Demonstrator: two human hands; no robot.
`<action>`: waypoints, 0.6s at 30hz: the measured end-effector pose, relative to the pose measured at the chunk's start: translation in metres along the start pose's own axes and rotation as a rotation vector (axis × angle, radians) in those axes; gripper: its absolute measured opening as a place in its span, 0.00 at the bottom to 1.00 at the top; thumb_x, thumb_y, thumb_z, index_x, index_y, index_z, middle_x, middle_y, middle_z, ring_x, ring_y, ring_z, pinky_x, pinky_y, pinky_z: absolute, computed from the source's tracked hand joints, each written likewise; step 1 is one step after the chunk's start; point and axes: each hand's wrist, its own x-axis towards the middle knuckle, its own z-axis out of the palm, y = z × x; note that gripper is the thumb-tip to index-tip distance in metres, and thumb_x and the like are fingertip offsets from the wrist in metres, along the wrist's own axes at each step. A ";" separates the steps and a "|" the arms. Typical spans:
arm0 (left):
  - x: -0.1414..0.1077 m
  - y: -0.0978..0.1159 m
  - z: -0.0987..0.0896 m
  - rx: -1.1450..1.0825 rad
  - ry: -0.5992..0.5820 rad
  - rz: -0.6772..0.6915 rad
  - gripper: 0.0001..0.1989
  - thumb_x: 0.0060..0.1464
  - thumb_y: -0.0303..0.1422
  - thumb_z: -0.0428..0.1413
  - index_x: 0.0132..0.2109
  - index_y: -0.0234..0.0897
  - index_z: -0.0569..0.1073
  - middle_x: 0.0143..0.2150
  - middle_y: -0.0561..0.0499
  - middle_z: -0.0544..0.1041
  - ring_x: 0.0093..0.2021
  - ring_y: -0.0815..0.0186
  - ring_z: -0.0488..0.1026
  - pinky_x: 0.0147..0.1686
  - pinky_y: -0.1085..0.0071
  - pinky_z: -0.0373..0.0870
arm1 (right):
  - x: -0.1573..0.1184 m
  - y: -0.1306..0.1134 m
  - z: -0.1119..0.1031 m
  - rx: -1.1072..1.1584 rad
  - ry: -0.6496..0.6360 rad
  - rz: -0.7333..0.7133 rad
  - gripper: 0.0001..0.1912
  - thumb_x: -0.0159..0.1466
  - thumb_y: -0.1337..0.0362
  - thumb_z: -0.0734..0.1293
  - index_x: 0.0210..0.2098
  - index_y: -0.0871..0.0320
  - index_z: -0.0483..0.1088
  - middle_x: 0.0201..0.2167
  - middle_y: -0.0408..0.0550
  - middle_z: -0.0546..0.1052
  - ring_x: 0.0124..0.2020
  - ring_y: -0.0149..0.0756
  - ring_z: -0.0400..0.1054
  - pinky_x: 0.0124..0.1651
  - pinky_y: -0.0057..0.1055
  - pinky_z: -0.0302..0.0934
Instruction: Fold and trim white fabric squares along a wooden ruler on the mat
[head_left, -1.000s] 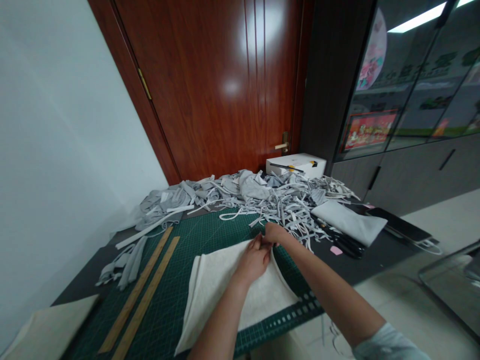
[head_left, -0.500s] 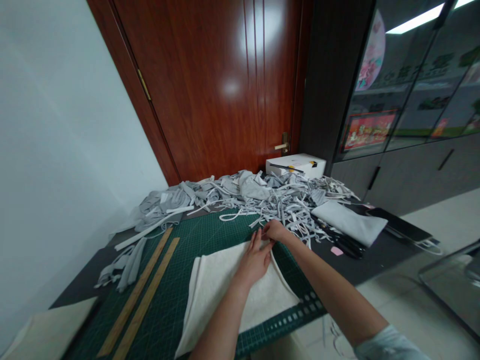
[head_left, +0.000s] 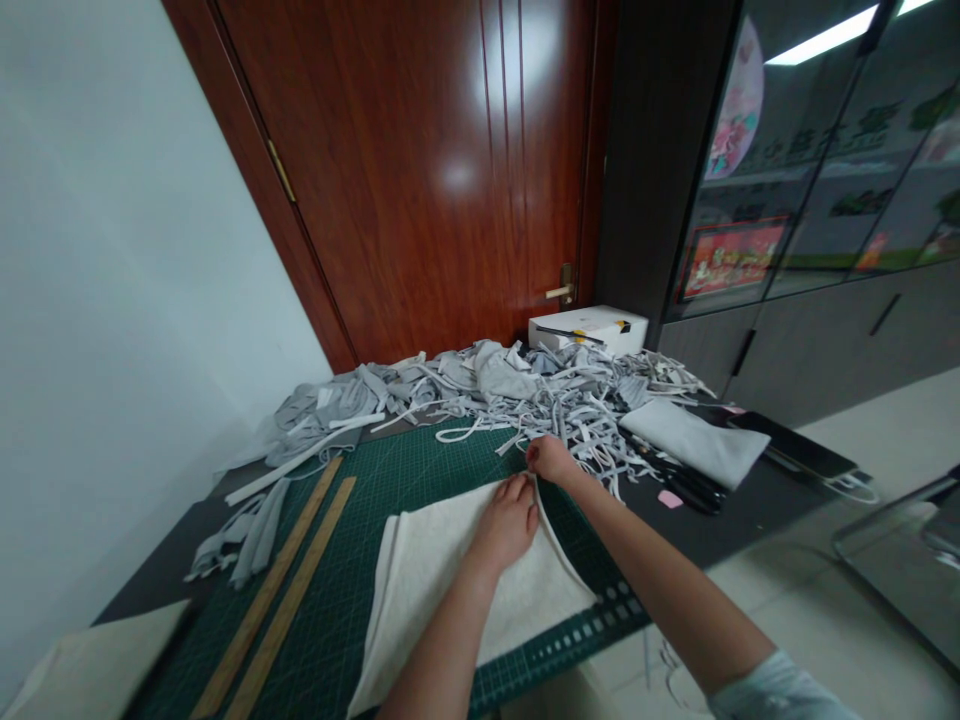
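A piece of cream cloth (head_left: 442,560), folded in layers along its left side, lies on the green cutting mat (head_left: 405,460). My left hand (head_left: 506,525) rests on the cloth near its far right corner, fingers laid flat and pointing away from me. Just beyond that corner is my right hand (head_left: 551,460), its fingers curled together. What it pinches, if anything, is too small to make out. The two hands are close together but apart.
Grey fabric strips (head_left: 570,400) are heaped along the back. Two wooden rulers (head_left: 300,580) lie left of the cloth. On the right are a folded grey cloth (head_left: 694,440), black scissors (head_left: 697,490) and a phone (head_left: 795,450). A white box (head_left: 589,325) stands behind.
My left fingers have drawn back slightly and come together on the cloth. My right hand has moved slightly away from them, just past the corner.
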 end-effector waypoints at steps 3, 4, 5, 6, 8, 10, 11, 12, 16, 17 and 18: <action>0.001 -0.003 0.003 0.039 -0.011 0.032 0.20 0.60 0.30 0.44 0.58 0.33 0.63 0.60 0.43 0.66 0.62 0.61 0.60 0.63 0.61 0.54 | -0.017 -0.004 -0.002 -0.012 0.112 -0.016 0.09 0.64 0.67 0.63 0.42 0.61 0.71 0.42 0.51 0.75 0.45 0.37 0.69 0.48 0.33 0.60; 0.002 -0.005 0.004 0.046 -0.016 0.034 0.20 0.60 0.31 0.44 0.59 0.33 0.63 0.60 0.43 0.66 0.62 0.61 0.59 0.63 0.61 0.54 | -0.026 -0.004 -0.002 -0.014 0.147 -0.014 0.09 0.64 0.69 0.61 0.41 0.60 0.72 0.41 0.52 0.76 0.45 0.37 0.69 0.47 0.30 0.59; 0.002 -0.006 0.006 0.052 -0.021 0.035 0.21 0.60 0.31 0.44 0.59 0.32 0.63 0.60 0.42 0.66 0.62 0.61 0.59 0.63 0.60 0.55 | -0.037 -0.004 -0.001 -0.014 0.178 -0.009 0.10 0.64 0.69 0.60 0.41 0.60 0.72 0.40 0.53 0.77 0.45 0.36 0.70 0.45 0.28 0.58; 0.002 -0.007 0.007 0.057 -0.027 0.038 0.21 0.60 0.31 0.43 0.59 0.32 0.63 0.61 0.42 0.66 0.62 0.61 0.59 0.62 0.60 0.55 | -0.049 -0.002 0.000 -0.015 0.199 -0.001 0.11 0.64 0.69 0.59 0.41 0.60 0.72 0.40 0.53 0.77 0.44 0.37 0.70 0.44 0.27 0.58; 0.002 -0.007 0.008 0.066 -0.039 0.042 0.22 0.61 0.31 0.42 0.60 0.31 0.63 0.61 0.41 0.65 0.63 0.62 0.59 0.62 0.61 0.55 | -0.076 0.005 0.005 -0.017 0.214 0.017 0.11 0.63 0.66 0.61 0.43 0.61 0.71 0.38 0.54 0.78 0.41 0.38 0.71 0.40 0.28 0.58; 0.002 -0.007 0.008 0.075 -0.052 0.041 0.22 0.61 0.31 0.41 0.61 0.30 0.61 0.63 0.42 0.63 0.63 0.63 0.58 0.62 0.62 0.54 | -0.101 0.013 0.011 -0.015 0.196 0.033 0.13 0.61 0.62 0.63 0.41 0.62 0.72 0.35 0.55 0.79 0.38 0.40 0.73 0.37 0.28 0.58; 0.002 -0.006 0.007 0.079 -0.061 0.037 0.23 0.61 0.31 0.41 0.61 0.30 0.61 0.63 0.42 0.62 0.64 0.63 0.57 0.63 0.62 0.54 | -0.112 0.017 0.014 -0.002 0.173 0.035 0.13 0.60 0.60 0.64 0.40 0.62 0.72 0.34 0.54 0.79 0.36 0.40 0.73 0.35 0.28 0.57; 0.002 -0.006 0.006 0.081 -0.069 0.033 0.23 0.61 0.30 0.41 0.61 0.31 0.61 0.64 0.42 0.61 0.64 0.63 0.57 0.62 0.62 0.54 | -0.119 0.019 0.017 0.025 0.140 0.040 0.13 0.60 0.59 0.64 0.39 0.61 0.72 0.34 0.54 0.79 0.35 0.39 0.73 0.33 0.28 0.57; 0.004 -0.005 0.002 0.079 -0.094 0.029 0.23 0.62 0.29 0.39 0.62 0.30 0.60 0.64 0.43 0.61 0.64 0.63 0.56 0.62 0.62 0.54 | -0.127 0.010 0.024 0.074 0.079 0.103 0.14 0.57 0.57 0.65 0.38 0.59 0.73 0.34 0.53 0.79 0.35 0.39 0.73 0.32 0.27 0.56; 0.004 -0.005 0.001 0.078 -0.103 0.031 0.23 0.61 0.29 0.39 0.62 0.30 0.60 0.64 0.43 0.61 0.64 0.63 0.56 0.62 0.62 0.54 | -0.124 0.004 0.024 0.066 0.090 0.126 0.14 0.57 0.57 0.65 0.38 0.60 0.73 0.34 0.54 0.79 0.36 0.41 0.73 0.33 0.28 0.57; 0.005 -0.006 0.001 0.077 -0.116 0.035 0.23 0.61 0.28 0.39 0.62 0.29 0.61 0.64 0.43 0.61 0.64 0.63 0.56 0.63 0.63 0.54 | -0.121 -0.002 0.025 0.057 0.103 0.146 0.14 0.58 0.57 0.64 0.37 0.60 0.73 0.35 0.56 0.79 0.37 0.42 0.73 0.33 0.29 0.57</action>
